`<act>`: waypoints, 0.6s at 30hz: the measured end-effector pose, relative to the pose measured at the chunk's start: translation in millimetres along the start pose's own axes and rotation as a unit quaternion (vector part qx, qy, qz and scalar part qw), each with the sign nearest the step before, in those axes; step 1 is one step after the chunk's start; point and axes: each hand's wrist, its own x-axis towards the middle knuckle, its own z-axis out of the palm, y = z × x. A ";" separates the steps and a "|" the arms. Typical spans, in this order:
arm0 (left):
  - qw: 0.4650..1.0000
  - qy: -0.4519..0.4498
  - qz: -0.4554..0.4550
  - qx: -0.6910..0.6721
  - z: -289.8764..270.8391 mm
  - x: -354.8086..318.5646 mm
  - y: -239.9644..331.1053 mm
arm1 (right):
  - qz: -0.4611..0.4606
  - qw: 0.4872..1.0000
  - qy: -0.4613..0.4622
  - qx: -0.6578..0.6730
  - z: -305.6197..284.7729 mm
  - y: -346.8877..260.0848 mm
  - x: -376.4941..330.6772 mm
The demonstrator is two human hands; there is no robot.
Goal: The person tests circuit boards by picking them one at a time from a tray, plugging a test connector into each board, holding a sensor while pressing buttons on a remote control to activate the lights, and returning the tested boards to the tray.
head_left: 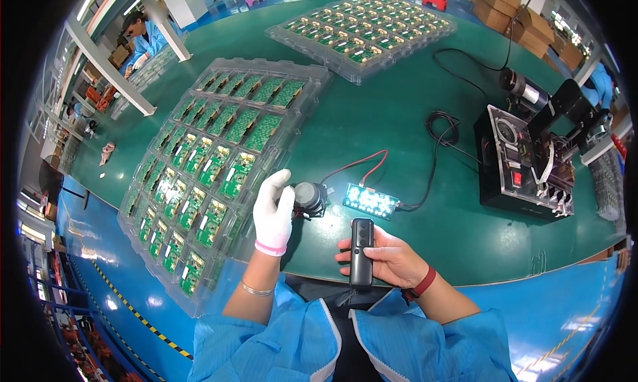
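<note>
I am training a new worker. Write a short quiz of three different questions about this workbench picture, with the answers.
1. True or false: the left hand wears a white glove.
2. What does the right hand hold? A) black remote B) screwdriver C) cup
3. Fill in: red and black wires join the small round speaker to the lit ____.

Key: 1 true. 2 A, the black remote. 3 circuit board, on the green table.

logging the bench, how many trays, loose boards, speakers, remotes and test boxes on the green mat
clear trays of circuit boards: 2
lit loose board: 1
small round speaker, at gloved left hand: 1
black remote, in right hand: 1
black test box: 1
total: 6
</note>
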 end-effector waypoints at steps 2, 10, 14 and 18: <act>1.000 -0.002 0.000 0.000 -0.6 -0.4 -0.2 | 0.002 1.000 0.000 0.000 1.1 0.0 0.1; 1.000 -0.005 0.002 -0.004 -0.9 -0.9 -0.5 | 0.006 1.000 0.001 -0.001 1.2 0.3 0.0; 1.000 -0.003 0.002 -0.013 -0.7 -1.2 -0.8 | 0.005 1.000 0.000 -0.003 1.3 0.1 0.1; 1.000 -0.004 -0.002 -0.007 -0.3 -1.0 0.4 | 0.007 1.000 0.002 -0.005 0.8 -0.1 0.5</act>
